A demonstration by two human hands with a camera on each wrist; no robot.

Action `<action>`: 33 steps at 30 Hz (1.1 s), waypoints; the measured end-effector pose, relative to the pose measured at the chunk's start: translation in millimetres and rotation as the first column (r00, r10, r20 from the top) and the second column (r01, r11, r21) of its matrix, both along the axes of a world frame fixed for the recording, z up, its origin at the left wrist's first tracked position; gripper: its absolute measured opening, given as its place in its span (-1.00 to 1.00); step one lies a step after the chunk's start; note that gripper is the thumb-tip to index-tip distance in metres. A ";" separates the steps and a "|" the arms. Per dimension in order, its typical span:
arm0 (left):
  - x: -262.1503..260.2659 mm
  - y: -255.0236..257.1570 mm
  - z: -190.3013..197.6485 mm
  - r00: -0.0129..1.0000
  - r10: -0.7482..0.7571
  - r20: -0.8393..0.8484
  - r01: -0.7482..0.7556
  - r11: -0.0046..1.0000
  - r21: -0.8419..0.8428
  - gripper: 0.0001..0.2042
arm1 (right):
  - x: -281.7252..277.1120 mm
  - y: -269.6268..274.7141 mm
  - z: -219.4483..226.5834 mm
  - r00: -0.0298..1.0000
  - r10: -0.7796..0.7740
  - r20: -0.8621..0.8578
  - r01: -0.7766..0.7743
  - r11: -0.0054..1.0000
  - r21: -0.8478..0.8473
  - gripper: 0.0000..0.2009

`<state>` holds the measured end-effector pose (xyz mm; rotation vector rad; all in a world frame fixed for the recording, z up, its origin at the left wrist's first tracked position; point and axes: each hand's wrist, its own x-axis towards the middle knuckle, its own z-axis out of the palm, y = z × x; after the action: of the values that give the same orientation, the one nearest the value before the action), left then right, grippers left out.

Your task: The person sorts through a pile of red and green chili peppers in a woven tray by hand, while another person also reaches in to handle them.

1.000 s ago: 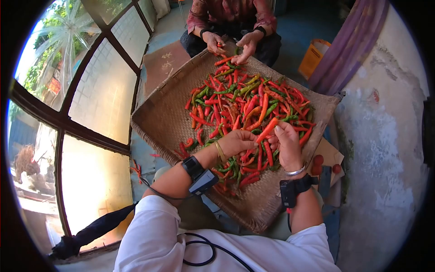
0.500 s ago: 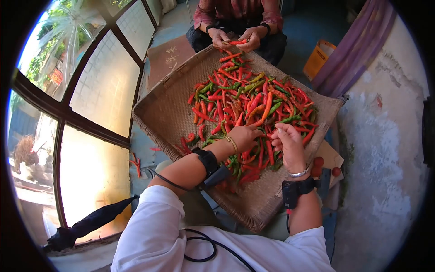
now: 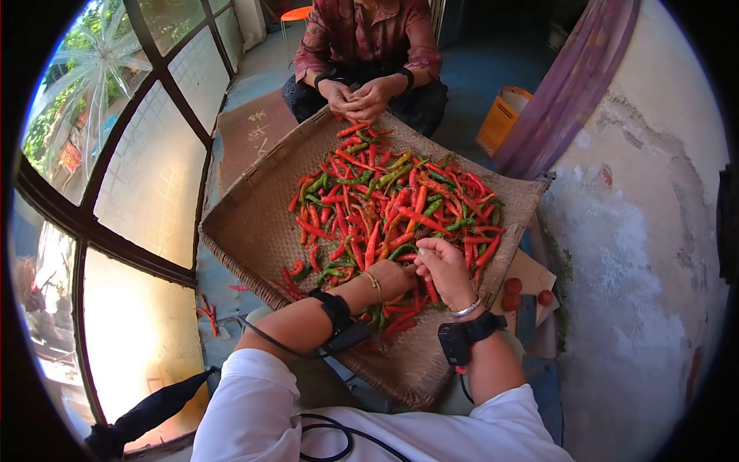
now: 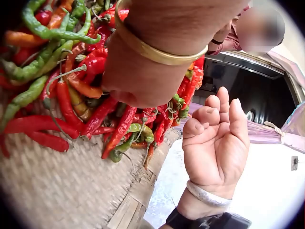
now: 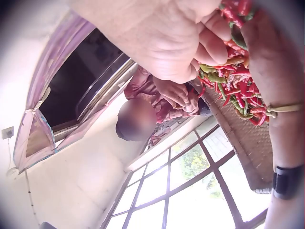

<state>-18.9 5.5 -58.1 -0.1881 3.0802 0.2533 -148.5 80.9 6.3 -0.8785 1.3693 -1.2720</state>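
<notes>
Red, green and a few orange peppers (image 3: 377,227) lie heaped in a square woven tray (image 3: 246,212). My left hand (image 3: 391,281), with a gold bracelet, reaches down onto the near part of the heap. In the left wrist view the back of this left hand (image 4: 147,76) hides its fingertips, so a grip cannot be seen. Just to its right, my right hand (image 3: 446,269) is raised over the peppers. The left wrist view shows the right hand (image 4: 217,148) palm up, fingers loosely bent, with nothing visible in it.
Across the tray a person in a red patterned shirt (image 3: 369,38) holds both hands together over its far corner. Windows (image 3: 146,162) line the left, a rough wall (image 3: 631,231) the right. Round red things (image 3: 512,286) lie on cardboard beside the tray. An orange bag (image 3: 502,119) stands beyond.
The red pepper that both my hands held a second ago has left them. My left hand has moved down to the near peppers. The other person's red pepper is no longer visible between their hands.
</notes>
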 end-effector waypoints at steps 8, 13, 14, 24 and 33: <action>2.4 -6.3 15.8 0.987 0.058 -0.147 -0.048 0.997 0.068 -0.86 | -9.2 2.5 -1.0 0.991 -0.071 -0.113 0.064 0.996 -0.064 -0.79; 18.2 -10.1 40.5 0.904 0.259 -0.341 -0.051 0.856 0.515 -0.84 | -11.8 -2.5 -8.7 0.906 -0.149 -0.396 0.031 0.957 -0.287 -0.76; 19.6 -10.9 41.9 0.882 0.312 -0.353 -0.064 0.821 0.567 -0.89 | -11.1 0.1 -4.3 0.924 -0.092 -0.370 -0.002 0.969 -0.247 -0.73; 32.0 -14.4 57.4 0.652 0.758 0.016 0.097 -0.104 0.990 -0.95 | 3.2 6.9 1.2 0.900 0.142 -0.411 -0.207 0.971 -0.118 -0.70; 26.3 -75.4 25.2 0.337 0.823 -0.457 -0.519 0.568 0.639 -0.64 | 0.8 4.8 -3.6 0.878 0.032 -0.477 -0.089 0.991 -0.098 -0.78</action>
<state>7.4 -69.9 -32.9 -1.8560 3.2552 1.2538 -147.7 85.7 2.7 -1.3730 1.6405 -1.1371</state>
